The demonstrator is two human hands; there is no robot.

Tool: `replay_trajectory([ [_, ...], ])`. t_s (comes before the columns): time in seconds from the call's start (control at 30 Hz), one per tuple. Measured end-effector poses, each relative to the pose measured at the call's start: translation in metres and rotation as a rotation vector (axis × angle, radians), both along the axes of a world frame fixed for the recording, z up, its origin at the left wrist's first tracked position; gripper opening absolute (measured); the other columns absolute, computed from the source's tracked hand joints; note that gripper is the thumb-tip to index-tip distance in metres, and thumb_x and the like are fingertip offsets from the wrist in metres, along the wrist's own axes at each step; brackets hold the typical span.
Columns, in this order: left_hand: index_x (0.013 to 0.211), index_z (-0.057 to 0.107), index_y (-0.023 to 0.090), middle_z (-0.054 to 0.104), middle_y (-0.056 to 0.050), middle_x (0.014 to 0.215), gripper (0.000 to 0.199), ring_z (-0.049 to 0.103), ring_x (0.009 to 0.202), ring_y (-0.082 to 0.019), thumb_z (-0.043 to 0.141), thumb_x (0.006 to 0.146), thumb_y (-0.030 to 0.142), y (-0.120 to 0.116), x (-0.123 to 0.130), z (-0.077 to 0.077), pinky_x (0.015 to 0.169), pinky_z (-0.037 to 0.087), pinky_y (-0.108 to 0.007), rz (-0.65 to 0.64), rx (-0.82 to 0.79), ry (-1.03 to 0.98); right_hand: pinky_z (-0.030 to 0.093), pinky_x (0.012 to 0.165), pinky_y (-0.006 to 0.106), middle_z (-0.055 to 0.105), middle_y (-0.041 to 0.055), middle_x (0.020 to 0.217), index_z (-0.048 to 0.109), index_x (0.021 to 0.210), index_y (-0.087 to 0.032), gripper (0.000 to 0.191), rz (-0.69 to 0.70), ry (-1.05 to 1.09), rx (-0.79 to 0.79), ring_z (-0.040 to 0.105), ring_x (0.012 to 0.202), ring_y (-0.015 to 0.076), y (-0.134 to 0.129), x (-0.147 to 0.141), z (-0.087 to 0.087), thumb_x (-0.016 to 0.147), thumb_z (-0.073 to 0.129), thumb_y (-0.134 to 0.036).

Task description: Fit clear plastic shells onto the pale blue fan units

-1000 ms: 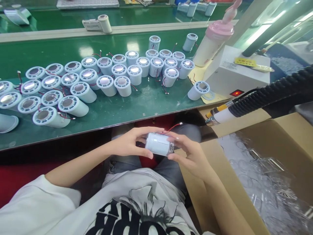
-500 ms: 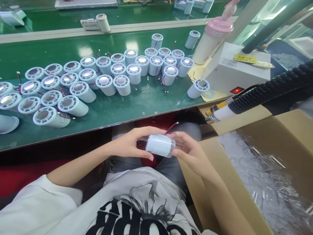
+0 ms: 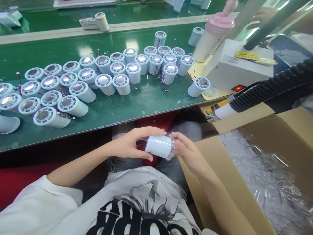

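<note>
Between my hands, above my lap, a light blue cylinder lies on its side with a clear plastic cover around its right end. My left hand grips its left end, thumb below and fingers over the top. My right hand closes on the clear cover at the other end, its fingertips partly hidden behind it. On the green bench stand several similar light blue cylinders, with round metallic centres in their ribbed tops and thin red and dark wires.
An open cardboard box with clear plastic parts stands at my right. A black corrugated hose reaches in above it. On the bench's right are a white machine with a red lit switch and a pink-lidded bottle.
My right hand has shifted around the clear cover, its fingers more curled on the end. The red wire that stuck up behind the cylinder no longer shows. My left hand keeps its place.
</note>
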State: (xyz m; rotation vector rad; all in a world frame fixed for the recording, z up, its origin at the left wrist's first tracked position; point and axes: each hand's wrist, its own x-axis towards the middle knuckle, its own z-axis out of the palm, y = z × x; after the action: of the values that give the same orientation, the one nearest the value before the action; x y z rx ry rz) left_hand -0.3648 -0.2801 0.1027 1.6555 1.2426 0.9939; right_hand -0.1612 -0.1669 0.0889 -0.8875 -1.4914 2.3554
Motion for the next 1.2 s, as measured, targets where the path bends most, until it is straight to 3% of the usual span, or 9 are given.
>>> replay_trajectory([
  [0.37, 0.138, 0.045, 0.029, 0.047, -0.010, 0.143, 0.075, 0.045, 0.131, -0.026, 0.077, 0.072, 0.023, -0.001, 0.000, 0.000, 0.109, 0.039, -0.040, -0.028, 0.028, -0.034, 0.041, 0.032, 0.017, 0.060, -0.0025, 0.047, 0.046, 0.083, -0.021, 0.049, 0.081, -0.075, -0.212, 0.058, 0.037, 0.0128, -0.008, -0.010, 0.003, 0.076, 0.055, -0.068],
  [0.53, 0.138, 0.044, 0.031, 0.046, -0.009, 0.145, 0.076, 0.043, 0.133, -0.026, 0.078, 0.071, 0.021, -0.002, 0.001, 0.000, 0.110, 0.038, -0.040, -0.023, 0.034, -0.064, 0.037, 0.029, 0.015, 0.061, 0.0026, 0.047, 0.054, 0.081, -0.017, 0.048, 0.133, -0.116, -0.350, 0.054, 0.033, 0.0115, -0.009, -0.012, 0.005, 0.089, 0.036, -0.061],
  [0.67, 0.137, 0.046, 0.030, 0.045, -0.011, 0.145, 0.075, 0.044, 0.132, -0.028, 0.078, 0.070, 0.021, -0.002, 0.000, -0.003, 0.108, 0.039, -0.043, -0.012, 0.065, -0.078, 0.033, 0.027, 0.011, 0.061, 0.0048, 0.048, 0.059, 0.073, -0.014, 0.065, 0.191, -0.158, -0.498, 0.050, 0.030, 0.0071, -0.008, -0.014, 0.010, 0.097, 0.012, -0.051],
  [0.87, 0.132, 0.052, 0.028, 0.052, -0.012, 0.136, 0.068, 0.050, 0.125, -0.029, 0.078, 0.070, 0.021, -0.002, 0.004, -0.001, 0.104, 0.044, -0.042, 0.028, 0.091, -0.074, 0.029, 0.025, 0.011, 0.059, 0.0035, 0.051, 0.061, 0.065, -0.014, 0.072, 0.260, -0.169, -0.553, 0.046, 0.029, 0.0048, -0.009, -0.012, 0.009, 0.092, 0.016, -0.064],
  [0.97, 0.132, 0.051, 0.026, 0.053, -0.012, 0.134, 0.065, 0.052, 0.123, -0.027, 0.076, 0.072, 0.021, -0.005, 0.008, 0.003, 0.099, 0.048, -0.038, 0.079, -0.010, -0.136, 0.036, 0.027, 0.015, 0.058, 0.0038, 0.052, 0.060, 0.070, -0.014, 0.072, 0.247, -0.147, -0.356, 0.051, 0.033, 0.0087, -0.011, -0.008, 0.002, 0.088, 0.020, -0.070],
  [1.03, 0.133, 0.049, 0.026, 0.052, -0.011, 0.133, 0.064, 0.053, 0.121, -0.026, 0.074, 0.075, 0.022, -0.006, 0.011, 0.005, 0.095, 0.051, -0.035, 0.117, -0.101, -0.191, 0.048, 0.037, 0.020, 0.063, 0.0049, 0.060, 0.060, 0.083, -0.015, 0.056, 0.128, -0.140, -0.034, 0.060, 0.044, 0.0131, -0.012, -0.004, -0.003, 0.091, 0.032, -0.062],
  [1.1, 0.133, 0.048, 0.027, 0.053, -0.010, 0.133, 0.062, 0.055, 0.117, -0.025, 0.073, 0.076, 0.024, -0.007, 0.013, 0.006, 0.091, 0.053, -0.034, 0.149, -0.173, -0.239, 0.059, 0.060, 0.029, 0.070, 0.0109, 0.093, 0.055, 0.104, -0.017, 0.029, -0.014, -0.065, 0.389, 0.070, 0.074, 0.0188, -0.011, 0.002, -0.007, 0.091, 0.048, -0.042],
  [1.17, 0.133, 0.048, 0.027, 0.054, -0.009, 0.131, 0.061, 0.059, 0.111, -0.023, 0.072, 0.077, 0.026, -0.007, 0.014, 0.006, 0.087, 0.054, -0.032, 0.175, -0.231, -0.273, 0.056, 0.086, 0.041, 0.055, 0.0142, 0.133, 0.048, 0.120, -0.023, 0.034, -0.054, 0.102, 0.785, 0.061, 0.112, 0.0242, -0.008, 0.007, -0.010, 0.087, 0.057, -0.022],
  [1.2, 0.134, 0.048, 0.027, 0.056, -0.009, 0.129, 0.061, 0.061, 0.107, -0.023, 0.071, 0.077, 0.027, -0.007, 0.014, 0.006, 0.085, 0.055, -0.031, 0.183, -0.258, -0.286, 0.052, 0.095, 0.045, 0.046, 0.0122, 0.143, 0.047, 0.123, -0.027, 0.041, -0.032, 0.192, 0.932, 0.053, 0.123, 0.0254, -0.007, 0.009, -0.011, 0.085, 0.058, -0.016],
])
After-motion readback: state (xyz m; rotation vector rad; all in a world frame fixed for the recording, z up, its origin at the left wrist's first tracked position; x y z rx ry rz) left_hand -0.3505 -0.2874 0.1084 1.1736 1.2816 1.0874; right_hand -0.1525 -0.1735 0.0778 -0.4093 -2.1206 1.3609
